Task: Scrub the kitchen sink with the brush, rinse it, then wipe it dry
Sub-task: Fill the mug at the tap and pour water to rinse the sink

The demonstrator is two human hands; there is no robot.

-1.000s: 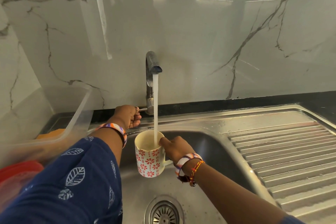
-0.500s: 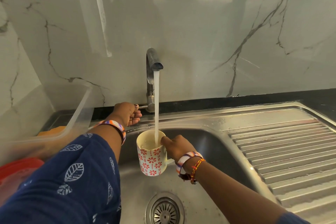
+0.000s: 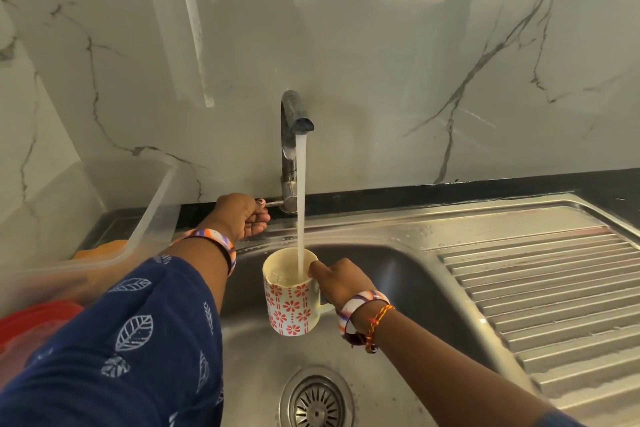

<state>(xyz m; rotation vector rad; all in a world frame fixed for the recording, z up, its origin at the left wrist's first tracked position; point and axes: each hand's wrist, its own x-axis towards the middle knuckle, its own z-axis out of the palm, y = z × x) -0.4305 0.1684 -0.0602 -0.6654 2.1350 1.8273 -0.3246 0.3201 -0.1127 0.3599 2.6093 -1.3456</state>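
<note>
Water runs in a steady stream from the steel tap (image 3: 289,135) into a white mug with red flowers (image 3: 290,302). My right hand (image 3: 337,282) grips the mug by its handle and holds it upright over the stainless sink basin (image 3: 408,288), above the drain (image 3: 316,400). My left hand (image 3: 242,215) is closed on the tap's small lever at the tap's base. No brush or cloth shows in this view.
A ribbed steel draining board (image 3: 540,295) lies to the right of the basin. A clear plastic tub (image 3: 104,218) stands on the left, with something orange behind it and a red lid (image 3: 31,329) in front. A marble wall rises behind the tap.
The hands and mug have stayed almost still under the running water. The water level in the mug looks slightly higher.
</note>
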